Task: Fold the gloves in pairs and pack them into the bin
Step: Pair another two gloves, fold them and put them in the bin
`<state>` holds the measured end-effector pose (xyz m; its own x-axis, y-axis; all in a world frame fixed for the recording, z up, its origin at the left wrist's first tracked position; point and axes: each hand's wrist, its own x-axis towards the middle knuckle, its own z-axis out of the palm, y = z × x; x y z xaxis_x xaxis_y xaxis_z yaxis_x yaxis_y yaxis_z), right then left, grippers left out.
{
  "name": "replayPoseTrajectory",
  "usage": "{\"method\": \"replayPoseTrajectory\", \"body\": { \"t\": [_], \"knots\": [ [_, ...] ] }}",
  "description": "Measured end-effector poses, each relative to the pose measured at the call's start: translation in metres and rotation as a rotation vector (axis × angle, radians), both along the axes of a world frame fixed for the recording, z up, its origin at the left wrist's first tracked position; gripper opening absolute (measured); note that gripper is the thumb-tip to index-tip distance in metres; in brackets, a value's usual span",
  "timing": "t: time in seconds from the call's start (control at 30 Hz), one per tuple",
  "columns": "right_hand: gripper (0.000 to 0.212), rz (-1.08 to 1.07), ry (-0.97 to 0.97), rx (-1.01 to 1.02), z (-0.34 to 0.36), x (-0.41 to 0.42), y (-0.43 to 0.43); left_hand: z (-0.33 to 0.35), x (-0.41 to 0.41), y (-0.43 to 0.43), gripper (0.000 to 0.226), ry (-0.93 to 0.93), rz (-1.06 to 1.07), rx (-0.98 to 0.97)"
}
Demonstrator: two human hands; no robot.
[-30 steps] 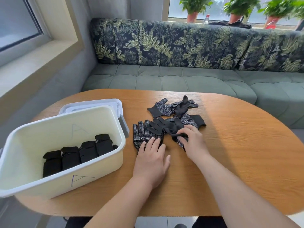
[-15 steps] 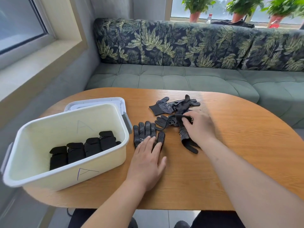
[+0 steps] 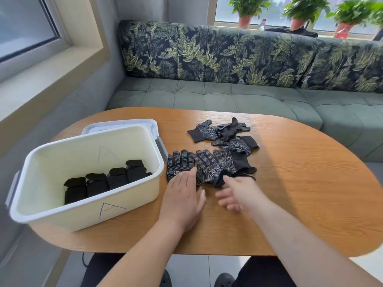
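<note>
A black dotted glove [image 3: 179, 163] lies flat on the wooden table [image 3: 300, 183], fingers pointing away, and my left hand [image 3: 184, 195] presses flat on its cuff end. A second dotted glove [image 3: 215, 166] lies just to its right, its black cuff bunched up. My right hand [image 3: 238, 193] is blurred right at that cuff, fingers loosely spread and gripping nothing I can see. Further back, more black gloves [image 3: 221, 132] lie in a loose heap. The cream bin [image 3: 159, 162] stands at the left and has several folded black pairs [image 3: 107, 181] in a row inside.
The bin's white lid [image 3: 124, 124] lies flat behind the bin. A green sofa [image 3: 207, 98] with leaf-print cushions wraps the table's far side. Bare wood shows on the right half of the table. My knees are under the near edge.
My right hand carried a glove from the heap back toward me and laid it beside the glove under my left hand. The left hand stayed put.
</note>
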<state>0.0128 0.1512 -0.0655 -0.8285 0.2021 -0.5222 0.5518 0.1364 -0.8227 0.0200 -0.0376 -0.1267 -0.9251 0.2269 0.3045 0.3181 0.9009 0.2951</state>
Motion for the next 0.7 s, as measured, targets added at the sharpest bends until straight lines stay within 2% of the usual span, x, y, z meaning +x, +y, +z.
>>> {"method": "replayPoseTrajectory", "body": {
  "t": [0.03, 0.1, 0.17, 0.2, 0.3, 0.47, 0.6, 0.7],
  "knots": [
    [0.034, 0.050, 0.000, 0.101, -0.009, 0.005, 0.003, 0.000, 0.000, 0.000, 0.068, 0.005, -0.008, -0.004],
    [0.033, 0.119, 0.123, 0.456, -0.020, 0.007, 0.014, -0.001, -0.001, 0.000, 0.066, 0.009, -0.023, -0.015],
    [0.019, 0.163, 0.317, 0.789, -0.023, 0.005, 0.023, -0.001, -0.001, 0.000, 0.062, 0.002, -0.029, -0.026],
    [0.011, 0.204, 0.401, 0.849, -0.026, 0.004, 0.025, -0.002, -0.001, -0.001, 0.060, -0.003, -0.030, -0.036],
    [0.028, 0.373, 0.518, 0.979, -0.043, -0.002, 0.028, -0.003, -0.001, -0.001, 0.052, 0.003, -0.032, -0.041],
    [0.033, 0.314, 0.666, 1.066, -0.058, -0.016, 0.045, -0.002, -0.001, -0.001, 0.049, -0.004, -0.022, -0.050],
    [0.030, 0.300, 0.698, 1.105, -0.060, -0.026, 0.059, 0.000, -0.001, -0.001, 0.052, -0.017, -0.018, -0.061],
    [0.018, 0.341, 0.697, 1.175, -0.056, -0.034, 0.073, 0.001, -0.001, 0.000, 0.053, -0.020, -0.012, -0.066]
  ]
}}
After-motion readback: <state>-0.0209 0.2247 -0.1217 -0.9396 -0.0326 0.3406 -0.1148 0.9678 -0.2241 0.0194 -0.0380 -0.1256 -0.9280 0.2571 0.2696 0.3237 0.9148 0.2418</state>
